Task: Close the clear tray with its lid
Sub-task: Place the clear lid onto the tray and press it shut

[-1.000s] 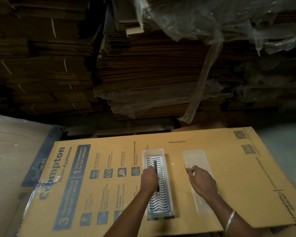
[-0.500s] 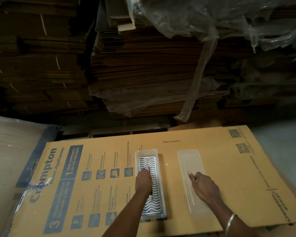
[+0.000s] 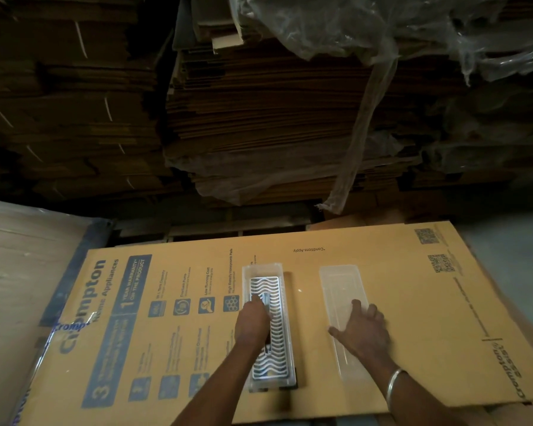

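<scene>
Flattened printed carton [image 3: 382,302] as work surface, cardboard stacks [image 3: 259,118] behind — left hand [image 3: 253,324] grip released in clear tray [image 3: 282,302], right hand [image 3: 363,330] splayed flat on lid [image 3: 340,284]

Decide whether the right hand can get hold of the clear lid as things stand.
Probably yes: the right hand already lies spread on the lid, which lies flat on the cardboard sheet, apart from the tray, with nothing between.

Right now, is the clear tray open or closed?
Open: the tray has no cover, and the lid lies flat beside it under the right hand.
</scene>
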A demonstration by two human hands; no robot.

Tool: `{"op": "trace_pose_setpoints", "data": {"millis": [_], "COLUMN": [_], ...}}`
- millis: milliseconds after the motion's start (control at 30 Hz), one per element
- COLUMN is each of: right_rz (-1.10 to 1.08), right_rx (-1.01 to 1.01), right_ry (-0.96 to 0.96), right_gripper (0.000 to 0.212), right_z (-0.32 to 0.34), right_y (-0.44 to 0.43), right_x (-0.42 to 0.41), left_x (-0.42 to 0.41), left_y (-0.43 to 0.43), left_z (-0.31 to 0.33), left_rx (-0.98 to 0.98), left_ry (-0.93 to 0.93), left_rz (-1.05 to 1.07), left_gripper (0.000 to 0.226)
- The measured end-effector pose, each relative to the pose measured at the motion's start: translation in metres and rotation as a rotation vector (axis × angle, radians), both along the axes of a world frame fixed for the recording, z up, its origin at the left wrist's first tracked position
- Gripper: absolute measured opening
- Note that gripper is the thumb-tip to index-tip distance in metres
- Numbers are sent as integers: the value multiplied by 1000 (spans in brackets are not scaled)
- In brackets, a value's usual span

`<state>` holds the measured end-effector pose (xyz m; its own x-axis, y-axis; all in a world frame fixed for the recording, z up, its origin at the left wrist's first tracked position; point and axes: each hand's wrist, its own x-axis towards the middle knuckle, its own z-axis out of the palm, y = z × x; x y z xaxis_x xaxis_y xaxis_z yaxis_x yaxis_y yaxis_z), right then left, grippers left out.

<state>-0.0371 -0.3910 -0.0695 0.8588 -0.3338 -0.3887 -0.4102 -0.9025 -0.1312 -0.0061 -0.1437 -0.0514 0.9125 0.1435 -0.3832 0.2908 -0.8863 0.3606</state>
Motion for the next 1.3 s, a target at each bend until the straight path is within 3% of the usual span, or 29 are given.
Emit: {"op": "trace_pose_setpoints", "data": {"millis": [233,533,800,1033,1200,1300], "right_rz": [-47,-65,72,116,128,117], "right_rx": [-4,126,169,141,74,53], "right_ry": [15,-15,-43,19,52,39], "right_gripper": [108,115,114,114,113,112], "right_z": [-1,41,76,63,52,50], "right_y": [5,35,115,169,186,193], "right_x": [7,19,5,-2,-4,-3], "left_x": [-15,-27,-40,-53,-62,-65], "left_y": [28,79,100,109,111,111], "left_z": [20,9,-7,-1,3,1], "left_rx": [16,-208,-356,-687,-792,-772], "left_ry": [-211,-289,-69,240,408,436], "left_rz": [71,203,127,167,138,70], "left_gripper": [28,19,23,37,20,39]}}
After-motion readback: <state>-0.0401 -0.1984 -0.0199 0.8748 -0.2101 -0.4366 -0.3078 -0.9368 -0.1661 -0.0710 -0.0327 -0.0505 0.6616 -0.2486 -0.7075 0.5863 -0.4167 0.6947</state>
